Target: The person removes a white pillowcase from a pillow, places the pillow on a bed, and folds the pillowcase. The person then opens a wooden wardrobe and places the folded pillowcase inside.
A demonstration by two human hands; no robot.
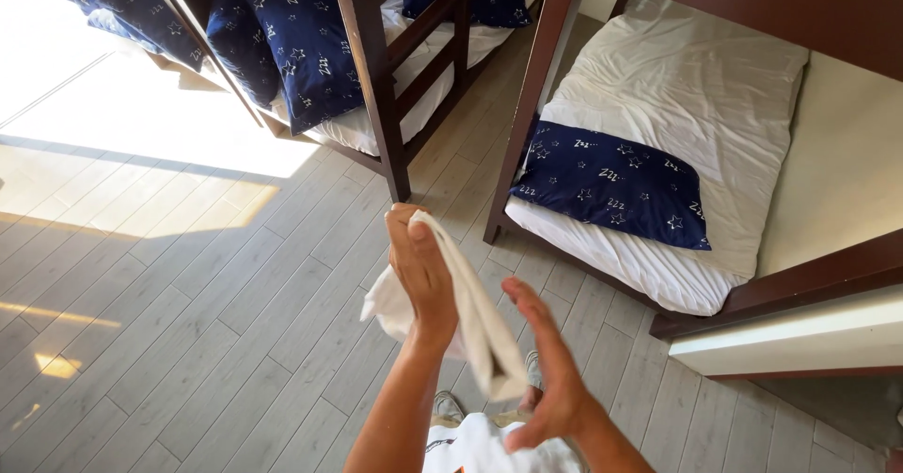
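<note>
Between both hands, limp white cloth (475,318), folded, creased.

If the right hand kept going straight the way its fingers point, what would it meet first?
Most likely the white cloth hanging from the left hand; the right hand, open, points up-left toward it. Depth between them is unclear.

Pale plank floor (188,323) with a sunlit patch. Two dark wooden bunk beds (376,78) hold white mattresses (677,87) and navy star-patterned pillows (611,183).

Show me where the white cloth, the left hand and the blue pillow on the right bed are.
white cloth (482,327), head view, middle of the hanging fold
left hand (420,271), head view, back of the hand
blue pillow (607,183), head view, centre of its top
</note>
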